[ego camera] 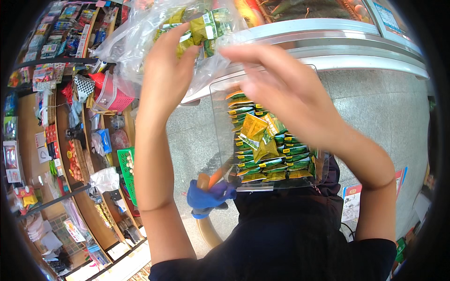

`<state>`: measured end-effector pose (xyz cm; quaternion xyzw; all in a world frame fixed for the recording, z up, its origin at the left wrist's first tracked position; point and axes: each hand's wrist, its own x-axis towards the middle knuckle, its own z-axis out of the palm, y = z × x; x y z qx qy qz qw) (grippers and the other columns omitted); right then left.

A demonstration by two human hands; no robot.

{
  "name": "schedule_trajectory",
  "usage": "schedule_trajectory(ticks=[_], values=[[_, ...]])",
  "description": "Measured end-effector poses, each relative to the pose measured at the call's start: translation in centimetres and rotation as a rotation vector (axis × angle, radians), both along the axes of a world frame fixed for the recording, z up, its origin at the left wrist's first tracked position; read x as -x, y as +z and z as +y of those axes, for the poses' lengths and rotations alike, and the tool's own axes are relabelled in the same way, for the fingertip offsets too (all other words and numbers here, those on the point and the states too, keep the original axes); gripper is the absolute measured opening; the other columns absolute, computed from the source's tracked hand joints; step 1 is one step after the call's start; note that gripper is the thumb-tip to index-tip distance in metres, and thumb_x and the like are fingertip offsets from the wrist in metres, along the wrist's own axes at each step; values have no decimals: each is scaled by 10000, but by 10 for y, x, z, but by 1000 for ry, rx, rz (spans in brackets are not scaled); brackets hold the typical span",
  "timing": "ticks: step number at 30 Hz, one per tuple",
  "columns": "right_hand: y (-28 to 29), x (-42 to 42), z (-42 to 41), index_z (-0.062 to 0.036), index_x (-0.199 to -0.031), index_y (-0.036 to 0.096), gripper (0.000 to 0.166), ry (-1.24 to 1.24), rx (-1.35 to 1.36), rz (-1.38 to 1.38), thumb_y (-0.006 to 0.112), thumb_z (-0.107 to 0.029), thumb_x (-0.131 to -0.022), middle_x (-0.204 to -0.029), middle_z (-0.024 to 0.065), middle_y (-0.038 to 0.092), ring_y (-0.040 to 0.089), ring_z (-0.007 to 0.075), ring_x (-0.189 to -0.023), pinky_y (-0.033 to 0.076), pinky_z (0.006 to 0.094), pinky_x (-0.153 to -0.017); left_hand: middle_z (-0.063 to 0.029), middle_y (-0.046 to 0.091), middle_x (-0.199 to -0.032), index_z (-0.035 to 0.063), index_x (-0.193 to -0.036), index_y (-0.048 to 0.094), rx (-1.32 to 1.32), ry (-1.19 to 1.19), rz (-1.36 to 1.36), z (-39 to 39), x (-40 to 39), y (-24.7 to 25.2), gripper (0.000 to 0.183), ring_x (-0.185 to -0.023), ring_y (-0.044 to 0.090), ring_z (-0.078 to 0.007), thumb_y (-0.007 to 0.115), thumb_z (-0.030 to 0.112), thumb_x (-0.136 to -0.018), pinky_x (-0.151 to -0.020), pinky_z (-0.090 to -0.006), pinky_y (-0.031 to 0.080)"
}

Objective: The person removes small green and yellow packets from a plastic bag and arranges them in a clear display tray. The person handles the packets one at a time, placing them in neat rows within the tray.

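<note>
My left hand [165, 66] reaches into a clear plastic bag [123, 45], its thumb and fingers against small green-and-yellow snack packets [204, 26]. Whether it grips one of them cannot be seen. My right hand [277, 77], blurred, hovers between the bag and a clear plastic box [225, 130], fingers apart and nothing visible in them. Rows of similar packets [263, 163] stand on edge in that box. A few loose packets [253, 130] lie flat on top of the rows. My right hand and forearm hide the box's upper right part.
A metal-edged display case [334, 31] runs along the far side. Shelves of packaged goods [70, 140] line the left, with a pink basket [119, 93] and a green crate [124, 165]. Blue cloth [207, 195] hangs on a curved tan bar [207, 232] near the box.
</note>
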<state>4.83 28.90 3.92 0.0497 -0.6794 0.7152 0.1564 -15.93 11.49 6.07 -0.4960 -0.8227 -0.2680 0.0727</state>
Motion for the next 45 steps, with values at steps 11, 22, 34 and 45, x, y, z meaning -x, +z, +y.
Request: schedule_trajectory(ticks=[11,22,34,45], values=[[-33,176,28,10,-1184,691,308,-341,-348,47,575,-223,-1020,-1156,167,734,689,254,-1126,533,388,-953,-244,706,-1276,38,-1410,608,262,-226,278,58,98,-73,602,-1187,657,-441,799,251,-879,-1080,-481,486],[-23,149,22,-108,-1228,682,247,-51,431,80,537,-238,-1075,-1129,76,707,673,192,-1034,557,400,-805,-228,734,-1226,29,-1317,668,371,-184,176,70,119,-53,534,-1094,675,-443,826,265,-866,-963,-473,526],[-11,192,10,-97,-1349,608,341,13,909,-309,533,-218,-1039,-1208,133,699,689,286,-1075,595,529,-796,-151,746,-1139,25,-1249,698,167,289,-508,77,79,0,431,-1040,686,-225,702,260,-888,-937,-342,522],[35,87,-37,-73,-1294,592,315,-132,1086,-104,587,-251,-1034,-1195,125,657,625,202,-1137,538,428,-887,-253,655,-1382,53,-1380,655,28,46,-170,53,-24,35,538,-1259,639,-366,690,358,-937,-1089,-450,466]])
